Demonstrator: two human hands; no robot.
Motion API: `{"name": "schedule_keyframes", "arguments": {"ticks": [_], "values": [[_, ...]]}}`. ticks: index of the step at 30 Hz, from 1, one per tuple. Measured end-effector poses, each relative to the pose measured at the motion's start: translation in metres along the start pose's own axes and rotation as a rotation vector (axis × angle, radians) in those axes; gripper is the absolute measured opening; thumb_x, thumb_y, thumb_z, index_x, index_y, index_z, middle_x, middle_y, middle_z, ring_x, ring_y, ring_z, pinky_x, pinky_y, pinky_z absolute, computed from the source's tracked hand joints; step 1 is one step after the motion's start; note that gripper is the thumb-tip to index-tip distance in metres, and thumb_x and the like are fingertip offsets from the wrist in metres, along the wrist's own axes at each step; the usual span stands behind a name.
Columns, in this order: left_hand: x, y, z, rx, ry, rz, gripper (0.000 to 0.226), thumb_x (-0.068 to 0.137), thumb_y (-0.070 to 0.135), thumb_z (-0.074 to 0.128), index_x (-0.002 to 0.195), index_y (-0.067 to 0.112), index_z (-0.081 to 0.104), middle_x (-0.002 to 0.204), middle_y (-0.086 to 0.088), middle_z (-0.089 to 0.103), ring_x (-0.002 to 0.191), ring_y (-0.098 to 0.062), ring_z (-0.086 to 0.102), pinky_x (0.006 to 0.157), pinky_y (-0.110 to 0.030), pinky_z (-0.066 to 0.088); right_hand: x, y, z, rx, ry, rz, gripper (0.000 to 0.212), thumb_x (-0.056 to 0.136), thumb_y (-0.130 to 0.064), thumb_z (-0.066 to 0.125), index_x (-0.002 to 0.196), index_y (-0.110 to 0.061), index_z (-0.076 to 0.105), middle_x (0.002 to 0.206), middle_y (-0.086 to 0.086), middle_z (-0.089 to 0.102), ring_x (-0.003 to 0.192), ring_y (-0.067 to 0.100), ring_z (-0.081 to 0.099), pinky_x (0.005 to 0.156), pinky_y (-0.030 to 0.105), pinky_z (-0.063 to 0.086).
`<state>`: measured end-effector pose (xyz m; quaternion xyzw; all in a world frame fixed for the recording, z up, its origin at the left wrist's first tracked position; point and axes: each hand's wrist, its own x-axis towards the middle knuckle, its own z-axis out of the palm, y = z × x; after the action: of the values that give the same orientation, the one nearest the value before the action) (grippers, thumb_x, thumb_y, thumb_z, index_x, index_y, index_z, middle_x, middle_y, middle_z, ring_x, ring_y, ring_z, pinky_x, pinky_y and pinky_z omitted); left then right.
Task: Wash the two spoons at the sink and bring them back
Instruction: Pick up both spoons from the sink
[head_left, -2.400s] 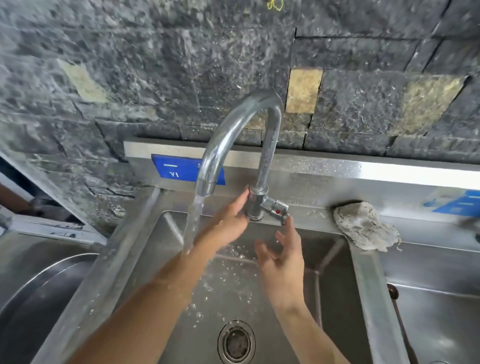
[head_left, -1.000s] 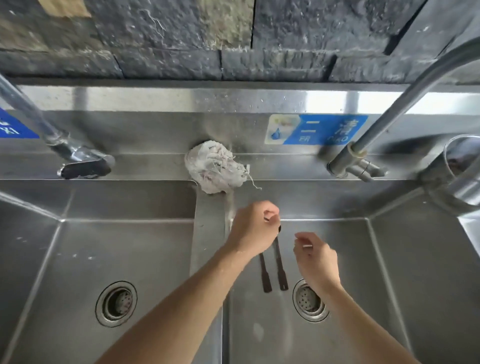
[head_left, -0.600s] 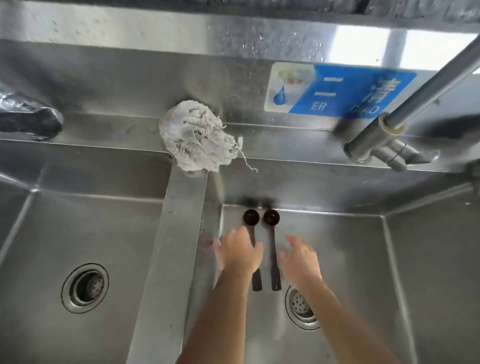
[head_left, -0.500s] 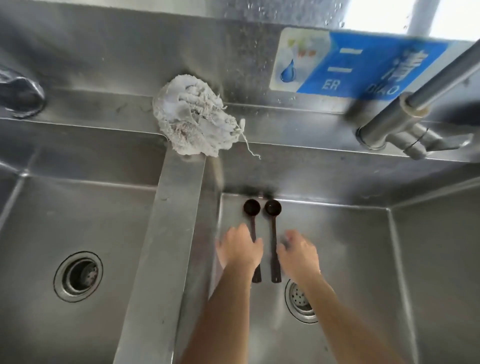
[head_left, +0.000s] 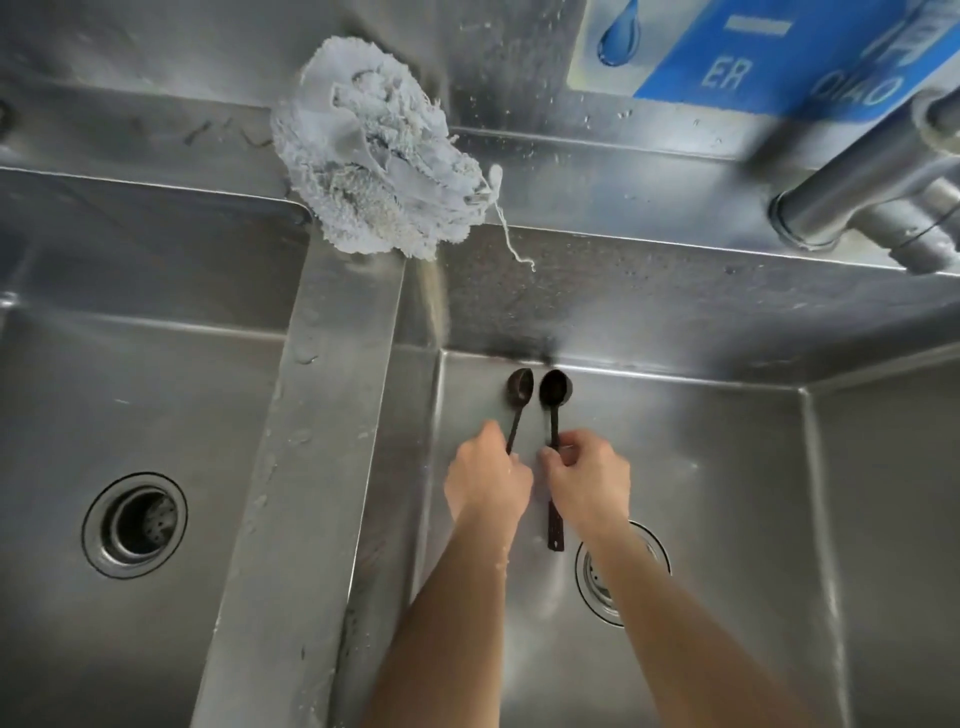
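Two dark long-handled spoons lie side by side in the right sink basin (head_left: 727, 467), bowls toward the back wall. My left hand (head_left: 485, 475) is closed around the handle of the left spoon (head_left: 519, 395), which is tilted with its bowl turned on edge. My right hand (head_left: 587, 480) pinches the handle of the right spoon (head_left: 554, 395), whose handle end pokes out below my fingers near the drain (head_left: 623, 571). No water is running.
A crumpled grey-white rag (head_left: 374, 171) sits on the back ledge above the divider (head_left: 322, 467) between basins. The left basin has its own drain (head_left: 135, 525). A steel faucet (head_left: 857, 192) rises at the upper right under a blue label (head_left: 769, 57).
I moved from the left faucet to the right basin. My open hands dropped onto the two spoons and closed on their handles; the left spoon has tilted up.
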<state>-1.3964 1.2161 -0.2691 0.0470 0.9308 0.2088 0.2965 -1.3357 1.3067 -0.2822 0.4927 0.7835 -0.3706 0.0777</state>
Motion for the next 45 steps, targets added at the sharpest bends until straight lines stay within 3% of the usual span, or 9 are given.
{"name": "schedule_keyframes", "arguments": {"ticks": [5, 15, 20, 24, 30, 34, 37, 41, 45], "values": [[-0.009, 0.006, -0.021, 0.214, 0.047, 0.230, 0.024, 0.083, 0.005, 0.061, 0.095, 0.018, 0.044, 0.097, -0.006, 0.062, 0.090, -0.032, 0.066, 0.063, -0.033, 0.036, -0.013, -0.006, -0.019, -0.307, 0.040, -0.116, 0.015, 0.092, -0.014, 0.052, 0.082, -0.005, 0.058, 0.093, 0.013, 0.064, 0.082, 0.041, 0.059, 0.067, 0.034, 0.040], [-0.042, 0.039, -0.069, 0.436, 0.068, 0.441, 0.034, 0.083, -0.002, 0.061, 0.111, 0.014, 0.050, 0.110, -0.007, 0.062, 0.100, -0.030, 0.065, 0.072, -0.036, 0.047, -0.036, -0.037, -0.069, -0.605, 0.021, -0.223, 0.020, 0.094, -0.006, 0.046, 0.102, -0.009, 0.064, 0.104, 0.008, 0.058, 0.088, 0.035, 0.066, 0.068, 0.034, 0.043], [-0.069, 0.051, -0.109, 0.357, 0.171, 0.499, 0.027, 0.086, 0.000, 0.056, 0.109, 0.013, 0.057, 0.105, -0.007, 0.068, 0.096, -0.032, 0.069, 0.073, -0.039, 0.051, -0.066, -0.061, -0.100, -0.299, 0.118, -0.164, 0.010, 0.085, -0.013, 0.053, 0.080, -0.009, 0.062, 0.088, 0.008, 0.064, 0.080, 0.037, 0.064, 0.068, 0.032, 0.048], [-0.090, 0.052, -0.160, 0.037, 0.298, 0.416, 0.010, 0.086, 0.005, 0.058, 0.088, 0.014, 0.063, 0.080, -0.006, 0.070, 0.074, -0.029, 0.066, 0.057, -0.032, 0.041, -0.098, -0.093, -0.130, -0.003, 0.113, -0.131, 0.017, 0.087, -0.027, 0.061, 0.086, -0.019, 0.076, 0.078, 0.001, 0.076, 0.077, 0.026, 0.066, 0.067, 0.029, 0.049], [-0.127, 0.052, -0.248, -0.520, 0.126, 0.272, 0.012, 0.076, 0.014, 0.083, 0.083, 0.014, 0.074, 0.070, 0.011, 0.069, 0.066, -0.001, 0.067, 0.058, -0.005, 0.047, -0.147, -0.148, -0.159, 0.405, 0.088, -0.144, 0.013, 0.087, -0.040, 0.072, 0.091, -0.034, 0.082, 0.069, -0.026, 0.070, 0.070, -0.005, 0.062, 0.062, 0.018, 0.047], [-0.154, 0.048, -0.296, -0.738, 0.068, 0.238, 0.018, 0.073, 0.009, 0.086, 0.088, 0.014, 0.077, 0.069, 0.003, 0.076, 0.059, -0.002, 0.071, 0.057, -0.013, 0.053, -0.176, -0.183, -0.178, 0.532, 0.046, -0.226, 0.019, 0.090, -0.034, 0.070, 0.077, -0.023, 0.077, 0.048, -0.014, 0.057, 0.052, 0.014, 0.049, 0.060, 0.030, 0.042], [-0.173, 0.048, -0.328, -0.831, -0.007, 0.249, 0.021, 0.077, -0.001, 0.081, 0.093, 0.011, 0.076, 0.069, 0.002, 0.077, 0.057, -0.008, 0.072, 0.053, -0.018, 0.054, -0.197, -0.207, -0.197, 0.616, 0.026, -0.292, 0.023, 0.092, -0.028, 0.067, 0.078, -0.011, 0.073, 0.052, -0.006, 0.049, 0.057, 0.020, 0.041, 0.059, 0.035, 0.037], [-0.189, 0.051, -0.360, -0.843, -0.063, 0.294, 0.022, 0.077, 0.009, 0.083, 0.097, 0.015, 0.076, 0.083, -0.005, 0.079, 0.072, -0.016, 0.073, 0.067, -0.028, 0.058, -0.229, -0.231, -0.222, 0.713, 0.016, -0.329, 0.017, 0.093, -0.020, 0.066, 0.083, -0.007, 0.073, 0.059, -0.002, 0.054, 0.060, 0.017, 0.043, 0.059, 0.034, 0.037], [-0.202, 0.052, -0.384, -0.784, -0.123, 0.385, 0.021, 0.076, 0.020, 0.086, 0.093, 0.024, 0.075, 0.082, 0.007, 0.079, 0.064, -0.003, 0.069, 0.054, -0.015, 0.053, -0.263, -0.244, -0.242, 0.763, 0.059, -0.331, 0.016, 0.093, -0.016, 0.068, 0.086, -0.005, 0.076, 0.063, 0.004, 0.054, 0.062, 0.021, 0.045, 0.061, 0.037, 0.039]]}}
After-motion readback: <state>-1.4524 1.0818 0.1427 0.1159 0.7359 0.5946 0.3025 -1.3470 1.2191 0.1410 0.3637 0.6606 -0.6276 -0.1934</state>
